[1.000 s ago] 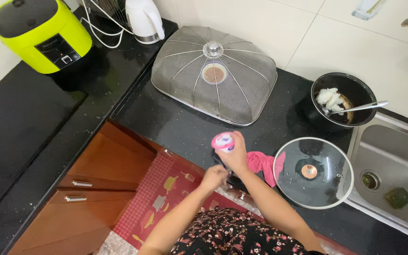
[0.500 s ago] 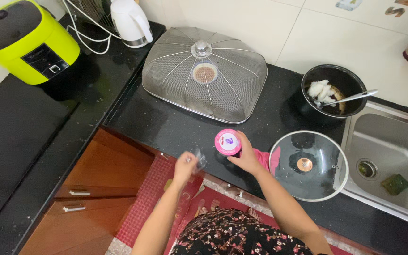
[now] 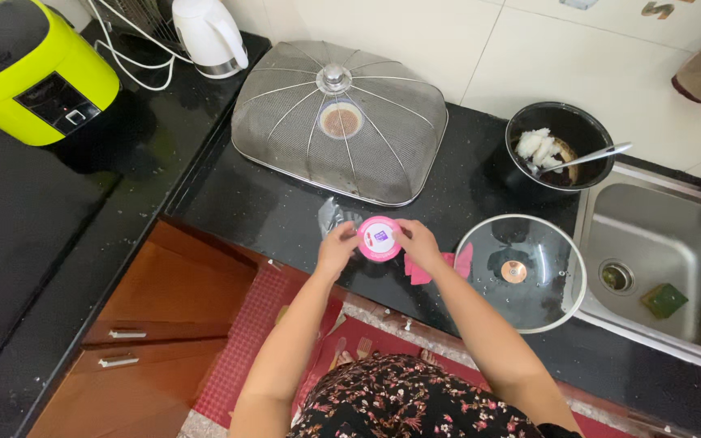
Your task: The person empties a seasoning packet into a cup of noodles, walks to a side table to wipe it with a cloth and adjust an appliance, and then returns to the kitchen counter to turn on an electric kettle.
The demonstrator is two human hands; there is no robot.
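Pink-lidded container [image 3: 380, 238] held between left hand [image 3: 336, 250], right hand [image 3: 418, 243].

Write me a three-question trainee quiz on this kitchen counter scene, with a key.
1. True or false: both hands are on the pink round container.
2. What lies on the counter just right of the right hand? A) a kettle B) a glass pan lid C) a plate
3. What sticks out of the black bowl beside the sink?

Key: 1. True: the left hand and the right hand grip it from either side. 2. B. 3. A metal spoon.
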